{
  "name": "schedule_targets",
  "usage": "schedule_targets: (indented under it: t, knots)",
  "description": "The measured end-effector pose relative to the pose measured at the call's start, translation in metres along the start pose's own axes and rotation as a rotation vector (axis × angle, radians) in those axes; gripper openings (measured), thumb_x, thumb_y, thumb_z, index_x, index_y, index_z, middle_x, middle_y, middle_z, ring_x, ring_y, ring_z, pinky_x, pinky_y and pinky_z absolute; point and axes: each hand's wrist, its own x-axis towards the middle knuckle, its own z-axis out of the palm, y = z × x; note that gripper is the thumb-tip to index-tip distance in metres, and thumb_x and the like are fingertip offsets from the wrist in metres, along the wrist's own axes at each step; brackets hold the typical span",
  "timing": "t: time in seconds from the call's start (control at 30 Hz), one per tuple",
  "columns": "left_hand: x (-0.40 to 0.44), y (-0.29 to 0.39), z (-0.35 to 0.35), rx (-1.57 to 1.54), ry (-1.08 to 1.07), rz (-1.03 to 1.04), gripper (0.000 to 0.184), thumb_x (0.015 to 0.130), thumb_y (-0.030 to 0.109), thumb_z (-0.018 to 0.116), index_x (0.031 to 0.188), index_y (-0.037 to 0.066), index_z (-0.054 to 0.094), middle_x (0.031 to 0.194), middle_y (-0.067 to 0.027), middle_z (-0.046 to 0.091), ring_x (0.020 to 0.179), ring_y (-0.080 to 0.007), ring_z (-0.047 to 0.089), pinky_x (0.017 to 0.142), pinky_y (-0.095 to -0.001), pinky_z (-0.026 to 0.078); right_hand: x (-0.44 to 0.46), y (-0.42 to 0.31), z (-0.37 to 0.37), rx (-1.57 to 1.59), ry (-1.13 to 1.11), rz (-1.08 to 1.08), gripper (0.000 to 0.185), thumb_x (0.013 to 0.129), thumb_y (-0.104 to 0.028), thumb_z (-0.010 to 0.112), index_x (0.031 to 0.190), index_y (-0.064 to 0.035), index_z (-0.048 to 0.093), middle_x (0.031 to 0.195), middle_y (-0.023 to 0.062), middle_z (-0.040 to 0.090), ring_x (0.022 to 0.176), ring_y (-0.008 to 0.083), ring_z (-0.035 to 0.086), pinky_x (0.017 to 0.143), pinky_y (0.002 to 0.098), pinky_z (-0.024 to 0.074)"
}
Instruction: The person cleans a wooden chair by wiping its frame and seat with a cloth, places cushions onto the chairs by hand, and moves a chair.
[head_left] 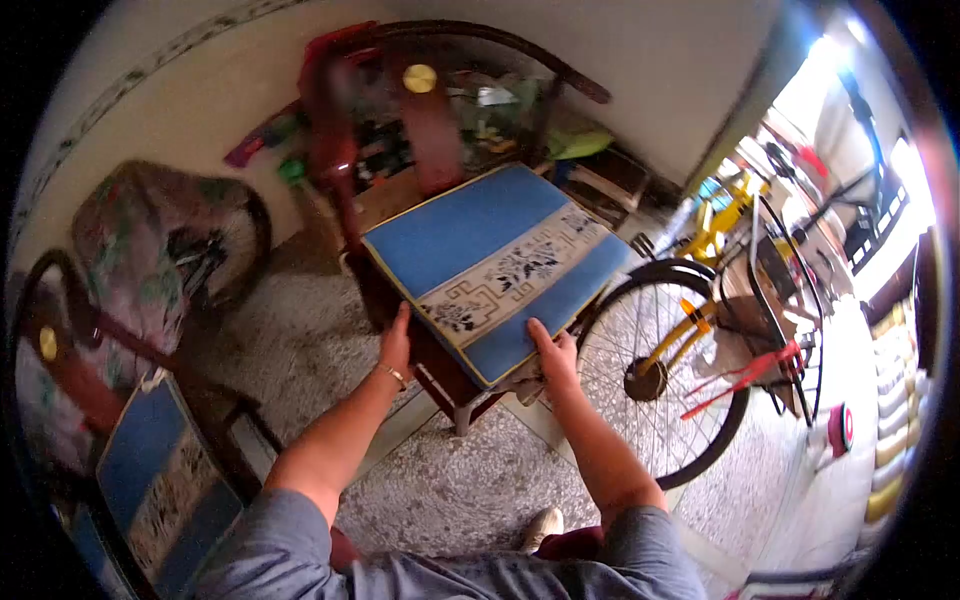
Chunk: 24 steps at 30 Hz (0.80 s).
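Observation:
A blue seat cushion (440,235) with yellow piping and a pale floral band lies on a dark wooden chair (435,370). My left hand (396,348) is at the cushion's near left edge, its fingers partly hidden along the side. With the thumb on top and the fingers curled under, my right hand (555,357) grips the near right edge. Below that hand, a bit of greyish cloth (525,383) shows under the cushion.
A yellow bicycle (715,235) stands close on the right, its rear wheel (650,480) beside the chair. At the left is another wooden chair with a matching blue cushion (140,440). Behind it, a floral cover (130,240) drapes over a wheeled object. Assorted items lie behind the chair back (430,140).

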Motion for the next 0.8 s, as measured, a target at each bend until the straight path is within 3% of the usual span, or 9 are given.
schedule_targets:
  t: [0.03,0.17,0.2,0.23,0.37,0.4,0.63,0.77,0.8]
  knots:
    - [0.016,-0.009,-0.009,-0.035,-0.091,-0.008,0.095,0.084,0.067,0.059,0.153,0.009,0.028,0.155,-0.0139,0.031,0.140,-0.0342,0.034,0.110,-0.0514,0.031,-0.002,-0.005,0.003,-0.038,0.027,0.014,0.051,0.085,-0.036,0.076,0.112,0.0057,0.062,0.103,0.0130,0.068,0.092,0.0198,0.064,0.081,0.0330,0.0496]
    - [0.020,-0.014,-0.009,-0.035,-0.056,0.072,0.093,0.084,0.065,0.060,0.151,0.008,0.030,0.153,-0.0155,0.034,0.136,-0.0336,0.038,0.109,-0.0510,0.033,0.008,0.011,0.005,-0.076,0.069,-0.118,0.054,0.086,-0.038,0.074,0.115,0.0062,0.061,0.107,0.0132,0.068,0.093,0.0210,0.063,0.085,0.0329,0.0481]
    - [0.015,-0.016,-0.009,-0.148,-0.178,0.112,0.097,0.083,0.066,0.061,0.153,0.010,0.026,0.156,-0.0159,0.028,0.140,-0.0341,0.032,0.111,-0.0522,0.028,-0.003,0.001,0.007,-0.093,0.064,-0.103,0.055,0.087,-0.039,0.074,0.115,0.0059,0.061,0.109,0.0131,0.067,0.094,0.0211,0.062,0.086,0.0320,0.0472]
    - [0.019,-0.020,-0.008,-0.061,-0.016,0.078,0.095,0.083,0.065,0.062,0.153,0.010,0.027,0.157,-0.0139,0.028,0.141,-0.0338,0.030,0.111,-0.0534,0.028,-0.007,-0.003,0.007,-0.162,0.069,-0.065,0.056,0.087,-0.040,0.072,0.117,0.0054,0.061,0.110,0.0132,0.067,0.094,0.0206,0.062,0.086,0.0322,0.0470]
    - [0.000,-0.021,-0.034,0.069,0.026,0.016,0.110,0.077,0.075,0.060,0.156,0.013,0.015,0.162,-0.0153,0.011,0.147,-0.0369,0.015,0.113,-0.0623,0.020,-0.023,0.006,0.015,-0.011,-0.012,-0.134,0.047,0.087,-0.028,0.074,0.118,0.0053,0.061,0.110,0.0105,0.066,0.094,0.0188,0.060,0.087,0.0312,0.0469]
    - [0.017,-0.027,-0.049,0.038,-0.128,0.080,0.114,0.077,0.076,0.059,0.157,0.012,0.010,0.162,-0.0163,0.011,0.147,-0.0364,0.016,0.114,-0.0609,0.018,-0.019,0.014,0.017,-0.019,-0.007,-0.168,0.046,0.087,-0.025,0.075,0.119,0.0055,0.060,0.110,0.0094,0.066,0.096,0.0180,0.059,0.088,0.0304,0.0467]
    - [0.095,0.004,-0.061,-0.101,-0.099,0.051,0.104,0.079,0.069,0.062,0.155,0.010,0.022,0.160,-0.0138,0.018,0.145,-0.0352,0.022,0.113,-0.0559,0.023,0.028,0.015,0.068,-0.136,0.021,-0.108,0.047,0.089,-0.030,0.072,0.116,0.0068,0.060,0.109,0.0105,0.067,0.094,0.0171,0.062,0.085,0.0288,0.0477]
    - [0.096,0.039,-0.052,-0.041,-0.036,0.209,0.090,0.084,0.065,0.058,0.150,0.009,0.036,0.154,-0.0145,0.033,0.142,-0.0329,0.030,0.108,-0.0546,0.028,0.065,0.020,0.095,-0.036,-0.050,-0.165,0.046,0.089,-0.030,0.073,0.114,0.0063,0.062,0.109,0.0098,0.066,0.095,0.0170,0.061,0.086,0.0291,0.0472]
    - [0.137,0.029,-0.066,-0.125,-0.162,0.160,0.087,0.085,0.065,0.057,0.149,0.010,0.038,0.154,-0.0136,0.034,0.142,-0.0314,0.029,0.109,-0.0537,0.027,0.066,0.019,0.103,-0.010,-0.041,-0.196,0.043,0.088,-0.028,0.074,0.110,0.0068,0.062,0.106,0.0098,0.067,0.093,0.0160,0.060,0.084,0.0285,0.0473]
